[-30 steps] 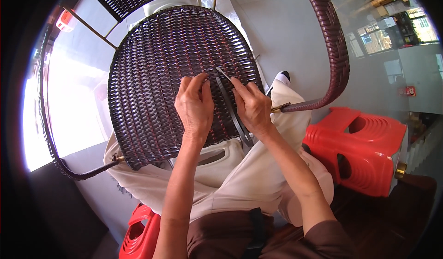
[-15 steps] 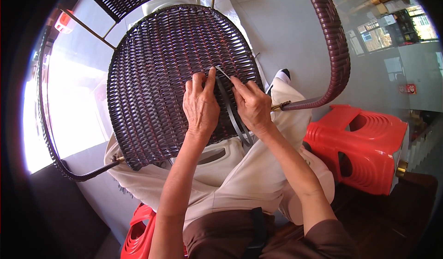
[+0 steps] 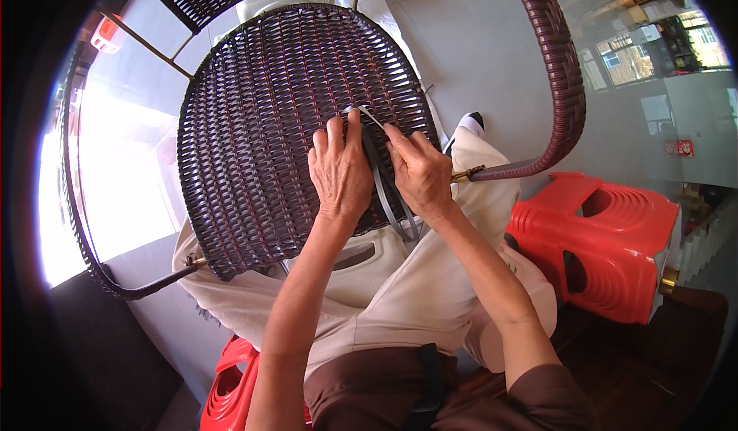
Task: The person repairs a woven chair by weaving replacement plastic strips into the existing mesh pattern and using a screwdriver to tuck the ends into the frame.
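The right hand [image 3: 421, 171] is pinching the strip [image 3: 371, 116], which is slanting forward and leftward over the seat [image 3: 254, 139] to the fingertips of the left hand [image 3: 340, 177], whose grip cannot be told.

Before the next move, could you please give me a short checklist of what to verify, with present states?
1. Right hand pinching the grey strip: ok.
2. Left hand at the woven seat: ok, by the strip's upper bend.
3. Strip's trailing length in sight: ok, running between the hands.
4. Strip's tip seated in the weave: cannot tell, too small and partly hidden.
5. Red stool apart from the right hand: ok.
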Tool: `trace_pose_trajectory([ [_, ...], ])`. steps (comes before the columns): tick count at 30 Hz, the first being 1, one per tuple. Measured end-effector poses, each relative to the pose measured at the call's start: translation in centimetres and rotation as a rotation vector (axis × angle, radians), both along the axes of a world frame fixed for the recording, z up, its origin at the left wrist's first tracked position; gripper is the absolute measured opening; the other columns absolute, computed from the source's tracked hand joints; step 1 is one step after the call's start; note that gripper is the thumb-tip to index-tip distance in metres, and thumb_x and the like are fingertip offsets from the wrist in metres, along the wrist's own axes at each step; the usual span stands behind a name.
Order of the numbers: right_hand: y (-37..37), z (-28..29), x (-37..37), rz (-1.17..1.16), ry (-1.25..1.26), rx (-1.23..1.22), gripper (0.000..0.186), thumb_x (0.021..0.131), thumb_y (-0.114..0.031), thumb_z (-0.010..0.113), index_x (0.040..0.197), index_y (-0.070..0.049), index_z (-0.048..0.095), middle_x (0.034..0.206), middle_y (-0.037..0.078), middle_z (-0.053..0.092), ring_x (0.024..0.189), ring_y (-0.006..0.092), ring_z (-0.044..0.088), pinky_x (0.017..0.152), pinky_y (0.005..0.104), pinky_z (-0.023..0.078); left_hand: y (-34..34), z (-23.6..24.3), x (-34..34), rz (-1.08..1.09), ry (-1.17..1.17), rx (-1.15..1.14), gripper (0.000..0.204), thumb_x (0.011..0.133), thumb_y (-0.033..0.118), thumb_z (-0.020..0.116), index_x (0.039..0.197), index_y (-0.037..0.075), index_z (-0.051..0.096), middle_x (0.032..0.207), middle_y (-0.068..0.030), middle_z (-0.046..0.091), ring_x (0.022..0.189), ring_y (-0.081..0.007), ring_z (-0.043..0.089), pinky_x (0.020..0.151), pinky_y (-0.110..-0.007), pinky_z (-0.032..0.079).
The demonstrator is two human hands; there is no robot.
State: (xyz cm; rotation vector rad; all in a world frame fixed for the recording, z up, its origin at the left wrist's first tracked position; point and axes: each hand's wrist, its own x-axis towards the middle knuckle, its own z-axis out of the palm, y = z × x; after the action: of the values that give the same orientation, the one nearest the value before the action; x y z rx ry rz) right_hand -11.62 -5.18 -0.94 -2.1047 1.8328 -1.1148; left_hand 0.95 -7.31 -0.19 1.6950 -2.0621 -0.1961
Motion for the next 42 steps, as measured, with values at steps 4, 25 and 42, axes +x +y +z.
trace_pose_trajectory([
  [4,0.0,-0.5,-0.3,0.001,0.012,-0.019,0.03,0.078,-0.003,0.063,0.108,-0.008,0.062,0.07,0.009,0.053,0.056,0.0264,0.057,0.048,0.035,0.045,0.8,-0.3,0.7,0.031,0.476,-0.098,0.026,0.084,0.001,0.051,0.109,-0.001,0.058,0.098,-0.015,0.051,0.087,-0.0292,0.052,0.074,-0.036,0.044],
  [25,0.2,-0.2,-0.4,0.03,-0.023,0.01,0.028,0.082,-0.008,0.059,0.11,-0.008,0.061,0.071,0.008,0.054,0.057,0.0241,0.057,0.046,0.0347,0.046,1.7,1.2,-1.1,0.347,1.465,0.809,0.022,0.086,0.02,0.057,0.084,-0.001,0.063,0.07,-0.0083,0.064,0.054,-0.0128,0.059,0.052,-0.021,0.048],
  [42,0.1,-0.5,-0.3,0.001,0.011,-0.029,0.029,0.08,-0.004,0.059,0.109,-0.009,0.062,0.069,0.008,0.053,0.054,0.0246,0.057,0.044,0.0347,0.045,0.7,0.8,-1.9,0.419,1.478,0.724,0.02,0.085,0.014,0.054,0.082,-0.004,0.062,0.067,-0.0107,0.063,0.05,-0.0148,0.058,0.048,-0.023,0.049],
])
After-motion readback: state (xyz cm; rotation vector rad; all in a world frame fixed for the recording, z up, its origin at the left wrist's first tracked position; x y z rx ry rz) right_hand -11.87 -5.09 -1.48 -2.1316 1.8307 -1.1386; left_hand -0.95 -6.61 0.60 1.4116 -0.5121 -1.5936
